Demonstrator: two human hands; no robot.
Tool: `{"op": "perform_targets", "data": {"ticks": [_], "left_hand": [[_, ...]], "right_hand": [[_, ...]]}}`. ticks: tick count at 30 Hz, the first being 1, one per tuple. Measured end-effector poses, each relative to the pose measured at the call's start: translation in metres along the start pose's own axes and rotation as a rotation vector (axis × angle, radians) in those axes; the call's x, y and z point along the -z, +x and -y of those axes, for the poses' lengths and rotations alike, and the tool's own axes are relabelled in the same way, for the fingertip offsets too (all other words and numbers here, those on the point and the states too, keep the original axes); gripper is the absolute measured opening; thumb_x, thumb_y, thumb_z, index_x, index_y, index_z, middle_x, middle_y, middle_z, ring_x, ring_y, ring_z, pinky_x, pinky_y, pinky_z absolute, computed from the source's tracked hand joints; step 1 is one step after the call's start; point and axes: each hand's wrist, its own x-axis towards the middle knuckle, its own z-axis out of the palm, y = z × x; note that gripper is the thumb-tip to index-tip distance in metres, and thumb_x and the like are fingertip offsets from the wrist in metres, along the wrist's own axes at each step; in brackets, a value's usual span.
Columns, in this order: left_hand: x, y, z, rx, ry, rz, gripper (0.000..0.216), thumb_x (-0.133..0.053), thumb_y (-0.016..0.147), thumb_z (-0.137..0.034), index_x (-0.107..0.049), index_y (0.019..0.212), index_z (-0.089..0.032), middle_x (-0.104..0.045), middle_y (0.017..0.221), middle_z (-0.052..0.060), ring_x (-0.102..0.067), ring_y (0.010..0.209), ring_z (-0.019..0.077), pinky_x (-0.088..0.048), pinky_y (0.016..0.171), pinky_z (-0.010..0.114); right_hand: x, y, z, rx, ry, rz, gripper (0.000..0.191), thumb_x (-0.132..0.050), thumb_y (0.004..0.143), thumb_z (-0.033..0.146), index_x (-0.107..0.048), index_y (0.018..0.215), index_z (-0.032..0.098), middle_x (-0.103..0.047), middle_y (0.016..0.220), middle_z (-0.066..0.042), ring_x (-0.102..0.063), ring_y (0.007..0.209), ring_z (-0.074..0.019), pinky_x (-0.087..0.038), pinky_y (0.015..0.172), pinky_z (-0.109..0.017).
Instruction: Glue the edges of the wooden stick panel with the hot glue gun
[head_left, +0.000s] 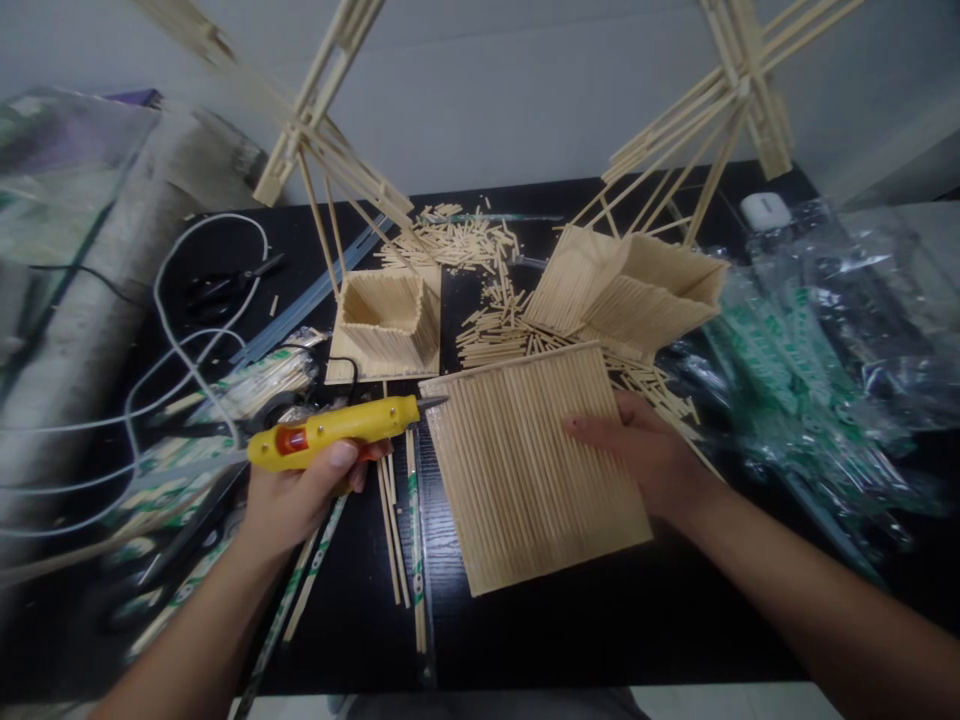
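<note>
The left hand (pixel 300 495) is closed firmly round the grip of a yellow glue gun (pixel 337 428), nozzle aimed right at the far left corner of a flat stick panel (pixel 525 470); whether the tip touches the wood I cannot quite tell. The right hand (pixel 637 450) grips the panel's right edge, thumb on top, fingers underneath. The panel lies askew on the black worktop (pixel 600 620), near the middle. Beyond stand a small open stick box (pixel 390 325) and a bigger tilted one (pixel 630 290), with loose sticks (pixel 457 240) between. A white cable (pixel 180 340) loops on the left. I'd judge it could catch the left arm and jerk the gun, and hot glue could drip onto that thumb or smear the panel's face.
</note>
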Motion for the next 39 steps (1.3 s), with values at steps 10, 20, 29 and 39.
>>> {"op": "perform_targets", "data": {"ticks": [10,20,29,39], "left_hand": [[0.007,-0.002,0.005,-0.032,0.083,0.113,0.034,-0.089,0.095,-0.055,-0.093,0.086,-0.022,-0.084,0.072,0.008,-0.067,0.047,0.0187,-0.057,0.041,0.029],[0.017,-0.004,0.012,-0.045,0.167,0.21,0.033,-0.087,0.096,-0.055,-0.094,0.087,-0.024,-0.085,0.074,0.01,-0.072,0.052,0.022,-0.058,0.042,0.029],[0.011,0.003,0.002,-0.19,0.266,0.392,0.047,-0.077,0.106,-0.062,-0.088,0.082,-0.023,-0.082,0.069,0.008,-0.069,0.051,0.0205,-0.053,0.047,0.03],[-0.002,0.008,-0.013,-0.282,0.343,0.497,0.06,-0.065,0.112,-0.068,-0.078,0.073,-0.024,-0.073,0.061,0.005,-0.064,0.049,0.0194,-0.045,0.049,0.032]], "right_hand": [[0.001,0.004,-0.001,-0.017,0.042,-0.026,0.033,-0.107,0.07,0.047,-0.086,0.081,0.024,-0.086,0.083,-0.006,-0.08,0.072,-0.0254,-0.063,0.071,-0.037],[0.001,0.005,0.0,-0.015,0.066,-0.078,0.034,-0.106,0.069,0.044,-0.086,0.086,0.023,-0.087,0.086,-0.007,-0.082,0.077,-0.0283,-0.063,0.074,-0.04],[0.002,0.008,0.001,0.003,0.106,-0.125,0.037,-0.108,0.066,0.043,-0.086,0.088,0.022,-0.089,0.089,-0.008,-0.084,0.085,-0.0317,-0.066,0.08,-0.044],[0.004,0.011,0.001,-0.006,0.156,-0.154,0.036,-0.107,0.067,0.039,-0.086,0.089,0.021,-0.09,0.094,-0.01,-0.086,0.097,-0.0374,-0.069,0.094,-0.052]]}}
